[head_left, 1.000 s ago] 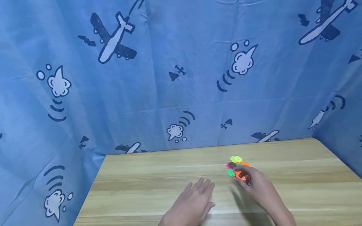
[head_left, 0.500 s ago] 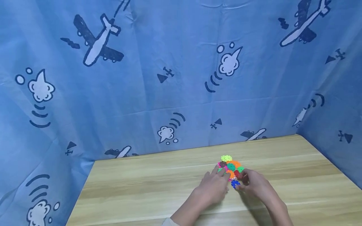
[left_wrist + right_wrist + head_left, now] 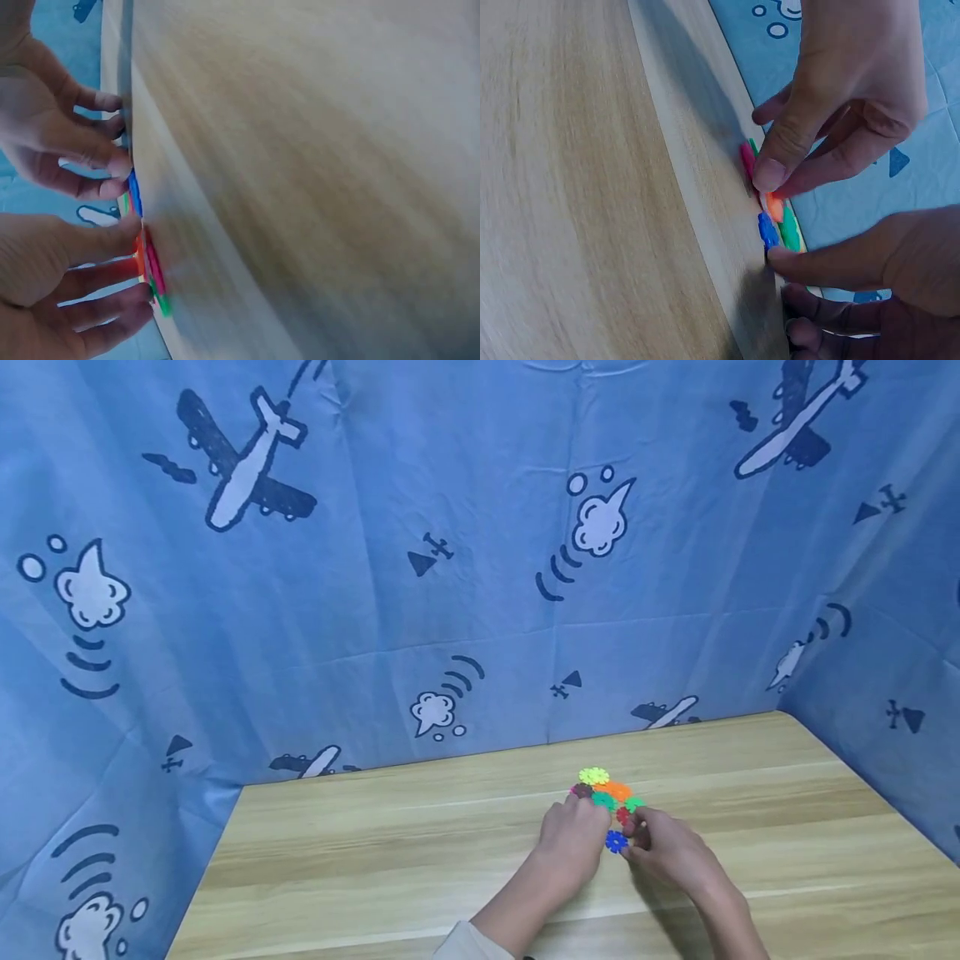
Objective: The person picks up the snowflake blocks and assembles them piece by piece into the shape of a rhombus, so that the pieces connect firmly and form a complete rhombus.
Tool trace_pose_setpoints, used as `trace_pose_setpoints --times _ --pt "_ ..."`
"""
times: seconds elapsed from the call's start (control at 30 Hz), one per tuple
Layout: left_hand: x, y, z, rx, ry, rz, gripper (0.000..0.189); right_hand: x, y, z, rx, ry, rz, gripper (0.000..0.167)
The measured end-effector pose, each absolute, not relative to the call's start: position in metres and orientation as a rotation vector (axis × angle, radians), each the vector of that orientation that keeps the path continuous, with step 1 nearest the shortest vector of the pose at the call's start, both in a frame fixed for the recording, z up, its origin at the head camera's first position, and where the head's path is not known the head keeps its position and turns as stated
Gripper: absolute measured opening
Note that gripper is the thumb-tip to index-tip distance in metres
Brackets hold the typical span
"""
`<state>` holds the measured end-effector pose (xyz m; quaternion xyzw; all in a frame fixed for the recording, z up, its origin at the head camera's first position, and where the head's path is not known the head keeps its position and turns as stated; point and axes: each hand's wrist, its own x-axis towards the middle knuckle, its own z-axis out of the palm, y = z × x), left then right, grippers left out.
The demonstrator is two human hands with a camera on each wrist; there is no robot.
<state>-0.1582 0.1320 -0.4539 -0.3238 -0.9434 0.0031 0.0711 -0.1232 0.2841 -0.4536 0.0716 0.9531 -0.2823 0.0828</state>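
A flat cluster of flower-shaped plastic snowflake discs lies on the wooden table in the head view, with a yellow disc (image 3: 594, 775) farthest away and an orange disc (image 3: 617, 790) behind a teal one (image 3: 603, 801). My left hand (image 3: 573, 839) covers the cluster's left side; its thumb and fingers pinch the discs there, beside an orange disc (image 3: 775, 208) and a pink disc (image 3: 747, 159) in the right wrist view. On the right, my right hand (image 3: 675, 852) holds the near edge, thumb at the blue disc (image 3: 617, 841), index finger by a red disc (image 3: 623, 816).
The wooden table (image 3: 360, 852) reaches back to a blue curtain (image 3: 480, 593) printed with planes and clouds. More curtain hangs along the left and right sides.
My left hand has come in from the left of the cluster onto its left side, and its fingers have curled. My right hand has shifted to the near right edge, uncovering the blue disc.
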Motion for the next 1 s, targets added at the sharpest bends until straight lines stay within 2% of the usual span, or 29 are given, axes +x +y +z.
trace_pose_setpoints --times 0.23,0.37,0.47,0.73,0.87,1.0 --pt "-0.159 0.137 -0.456 -0.915 -2.863 -0.008 0.021 -0.124 0.276 -0.454 0.243 2.855 -0.824 0.032" --pt "-0.159 0.137 -0.453 -0.906 -2.884 -0.087 0.028 -0.124 0.275 -0.454 0.254 2.859 -0.81 0.028" --pt "-0.161 0.133 -0.45 -0.925 -2.883 -0.209 0.023 -0.122 0.276 -0.455 0.219 2.863 -0.831 0.027" --pt "-0.16 0.105 -0.426 -0.886 -3.011 -0.94 0.028 -0.125 0.279 -0.454 0.204 2.832 -0.886 0.026" --pt "-0.156 0.084 -0.418 -0.808 -2.981 -1.385 0.021 -0.126 0.279 -0.454 0.2 2.81 -0.908 0.019" --pt "-0.149 0.062 -0.416 -0.758 -2.899 -1.617 0.016 -0.126 0.279 -0.454 0.181 2.811 -0.941 0.018"
